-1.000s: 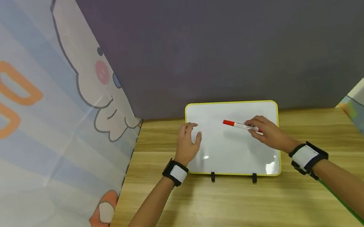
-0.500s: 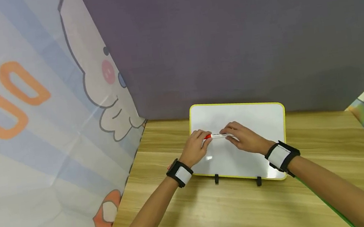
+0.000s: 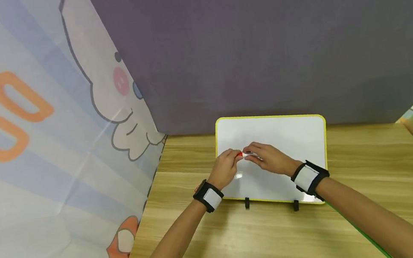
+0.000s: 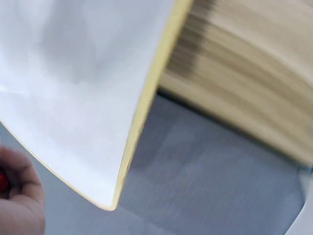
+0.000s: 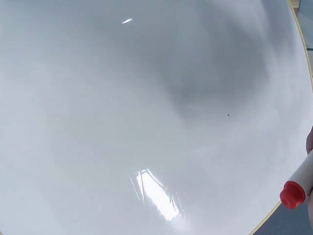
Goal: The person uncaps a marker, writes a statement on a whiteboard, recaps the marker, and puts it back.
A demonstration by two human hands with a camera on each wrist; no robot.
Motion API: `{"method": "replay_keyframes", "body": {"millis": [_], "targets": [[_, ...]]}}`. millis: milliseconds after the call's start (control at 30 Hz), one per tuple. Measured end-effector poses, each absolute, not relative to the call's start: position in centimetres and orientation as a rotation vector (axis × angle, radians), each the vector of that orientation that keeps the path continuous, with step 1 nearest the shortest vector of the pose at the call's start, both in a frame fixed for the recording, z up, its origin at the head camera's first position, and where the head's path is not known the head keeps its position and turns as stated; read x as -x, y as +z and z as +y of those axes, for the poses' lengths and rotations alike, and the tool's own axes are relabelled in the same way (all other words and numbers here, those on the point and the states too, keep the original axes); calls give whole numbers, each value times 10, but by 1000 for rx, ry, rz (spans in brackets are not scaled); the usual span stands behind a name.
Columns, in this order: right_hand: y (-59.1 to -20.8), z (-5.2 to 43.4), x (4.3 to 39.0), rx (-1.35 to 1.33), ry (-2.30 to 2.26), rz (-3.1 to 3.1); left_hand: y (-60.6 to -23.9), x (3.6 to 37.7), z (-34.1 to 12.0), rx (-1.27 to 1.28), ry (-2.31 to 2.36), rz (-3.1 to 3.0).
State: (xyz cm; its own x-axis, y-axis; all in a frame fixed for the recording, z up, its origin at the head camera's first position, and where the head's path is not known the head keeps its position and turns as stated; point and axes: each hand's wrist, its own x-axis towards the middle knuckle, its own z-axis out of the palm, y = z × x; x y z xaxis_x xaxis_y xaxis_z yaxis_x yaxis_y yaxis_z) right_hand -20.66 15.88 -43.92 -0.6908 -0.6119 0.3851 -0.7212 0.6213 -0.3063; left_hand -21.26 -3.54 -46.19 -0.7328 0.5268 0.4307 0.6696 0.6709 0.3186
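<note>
A: Nearest items?
B: Table point(image 3: 244, 245), wood-grained. Wristbands point(image 3: 213, 198), two, black with white panels, one per wrist. Feet point(image 3: 247, 203), two, black, at the near edge of the board point(image 3: 268, 128).
A: Hands?
B: Left hand point(image 3: 227, 168), pinching the red cap point(image 3: 239, 154) of the marker point(image 3: 246, 154). Right hand point(image 3: 272, 157), gripping its white barrel. Fingertips close together; whether they touch, cannot tell.
A: Marker's place?
B: Between the hands, over the board's left half.
A: Board?
B: White, glossy, yellow-edged.
A: Farthest?
B: Panel point(image 3: 267, 52), grey, beyond the table. Printed sheet point(image 3: 67, 163), left, orange lettering.
</note>
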Motion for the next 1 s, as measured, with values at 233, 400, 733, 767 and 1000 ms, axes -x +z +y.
{"method": "replay_keyframes", "body": {"millis": [233, 400, 733, 767, 1000], "targets": [[-442, 162, 206, -1139, 652, -2639, -458, 214, -36, 990, -390, -2565], [-442, 162, 206, -1139, 738, -2651, -454, 217, -37, 1023, -355, -2605], [-436, 161, 195, -1128, 867, -2743, -445, 215, -42, 1174, -562, -2802], [-436, 160, 194, -1127, 870, -2747, -445, 215, -42, 1186, -592, -2822], [-435, 157, 193, -1123, 863, -2765, -436, 219, -45, 1194, -820, -2962]]}}
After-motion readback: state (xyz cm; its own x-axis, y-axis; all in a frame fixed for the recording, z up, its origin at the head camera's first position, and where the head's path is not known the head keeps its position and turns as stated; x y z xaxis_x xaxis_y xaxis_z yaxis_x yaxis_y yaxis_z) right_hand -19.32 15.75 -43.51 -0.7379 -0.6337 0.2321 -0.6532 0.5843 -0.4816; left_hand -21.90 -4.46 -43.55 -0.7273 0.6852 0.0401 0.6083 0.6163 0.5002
